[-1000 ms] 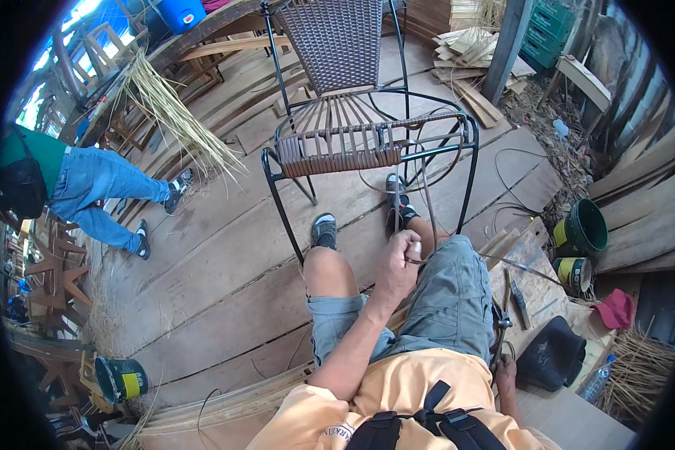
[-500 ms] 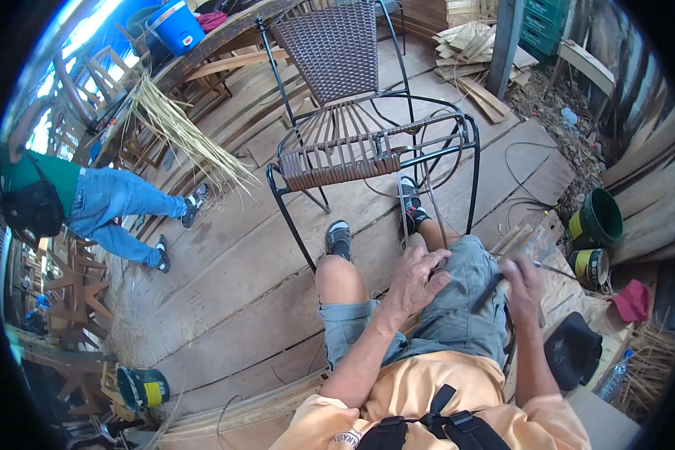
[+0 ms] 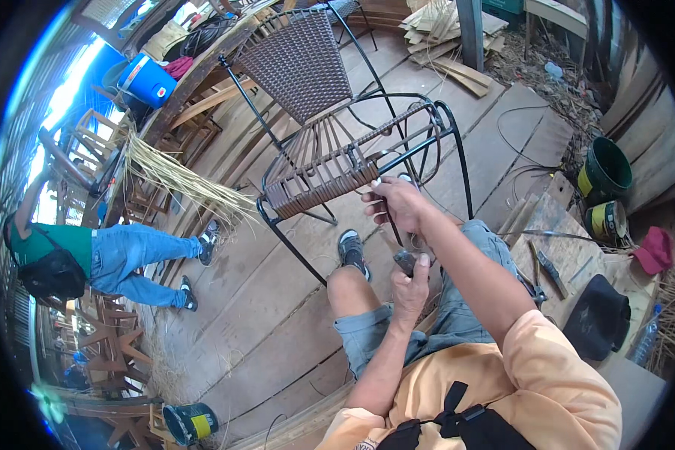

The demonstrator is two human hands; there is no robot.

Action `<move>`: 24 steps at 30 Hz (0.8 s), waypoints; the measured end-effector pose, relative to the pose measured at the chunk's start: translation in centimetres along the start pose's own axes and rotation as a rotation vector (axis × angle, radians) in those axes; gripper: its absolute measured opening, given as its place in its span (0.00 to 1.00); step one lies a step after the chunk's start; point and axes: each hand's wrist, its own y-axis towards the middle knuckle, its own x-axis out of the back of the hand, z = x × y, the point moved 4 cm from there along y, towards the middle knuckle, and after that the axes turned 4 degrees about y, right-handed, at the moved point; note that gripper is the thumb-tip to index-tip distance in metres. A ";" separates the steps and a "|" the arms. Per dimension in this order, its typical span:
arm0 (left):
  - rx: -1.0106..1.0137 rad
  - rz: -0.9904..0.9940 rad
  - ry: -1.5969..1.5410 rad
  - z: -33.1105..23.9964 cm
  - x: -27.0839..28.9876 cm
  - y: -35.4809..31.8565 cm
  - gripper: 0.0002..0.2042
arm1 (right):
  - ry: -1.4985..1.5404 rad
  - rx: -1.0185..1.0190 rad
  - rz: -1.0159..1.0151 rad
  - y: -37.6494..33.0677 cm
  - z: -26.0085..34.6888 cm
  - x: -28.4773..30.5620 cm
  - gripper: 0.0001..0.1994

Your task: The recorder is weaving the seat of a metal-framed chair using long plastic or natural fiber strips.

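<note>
A black metal-framed chair [image 3: 300, 94] stands before me, its back closely woven in brown strip. Brown strips wind round the front bar [image 3: 319, 187] of its seat. Just off the right end of that winding, my right hand [image 3: 401, 204] is closed on a dark strip [image 3: 392, 225] that hangs toward my lap. Below it, above my thighs, my left hand [image 3: 410, 291] grips a short, dark, blocky tool [image 3: 405, 261]. A pale thin part shows beside the tool; its exact kind is unclear. The strip's lower end is hard to follow near the left hand.
On a board at my right lie pliers [image 3: 536, 266], another hand tool [image 3: 552, 274] and a black cap [image 3: 597, 316]. Green buckets [image 3: 604, 166] and a red cap [image 3: 652, 250] are beyond. Left, a person in a green shirt [image 3: 60, 251] stands near a pale strip bundle [image 3: 184, 176].
My right hand has swung from beside my right thigh up to the chair's front bar. My left hand has drawn back toward my lap and now holds the dark tool.
</note>
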 end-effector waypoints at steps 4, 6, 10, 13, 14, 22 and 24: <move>0.135 -0.007 -0.136 0.3 3.0 0.9 0.14 | -0.260 0.281 -0.156 1.8 -1.3 0.8 0.10; 0.108 -0.033 0.107 -0.4 5.9 2.6 0.15 | -0.705 0.555 -0.326 1.6 -0.3 1.2 0.14; 0.030 0.013 0.367 -1.7 9.8 6.7 0.15 | -0.745 0.622 -0.328 0.5 0.0 1.0 0.15; 0.112 0.144 0.370 -3.6 9.1 8.7 0.15 | -0.642 0.621 -0.275 0.6 -0.1 1.5 0.15; 0.110 0.160 0.408 -4.0 8.5 9.3 0.15 | -0.626 0.628 -0.261 0.7 -0.1 1.8 0.15; -0.345 0.240 1.201 -6.2 7.9 14.2 0.13 | -0.717 0.672 -0.251 0.6 0.7 1.7 0.13; -0.130 0.161 1.224 -7.5 6.8 15.2 0.13 | -0.724 0.670 -0.249 0.5 0.8 1.9 0.14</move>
